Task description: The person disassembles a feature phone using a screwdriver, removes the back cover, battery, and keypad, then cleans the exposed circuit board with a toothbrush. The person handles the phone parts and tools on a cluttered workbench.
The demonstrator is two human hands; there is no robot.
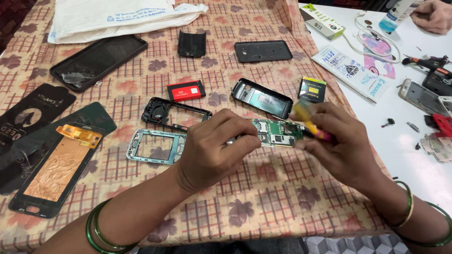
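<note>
- Checked tablecloth point(263, 197) strewn w/ phone parts; white table point(400, 141) at 3 o'clock
- Our left hand point(212, 148) pinches the green circuit board point(278, 132) by its edge, held above the cloth at centre
- Our right hand point(346, 146) grips a yellow-pink brush point(310, 123), blurred, bristles on the board
- We judge we're mid-cleaning; next calls for a steady board, light strokes
- Brush tip hard to make out; another person's hand point(433, 15) cut off at 1 o'clock

Circuit board point(275, 132) between both hands, phone frame point(153, 146) left, battery point(186, 91) behind.
</note>
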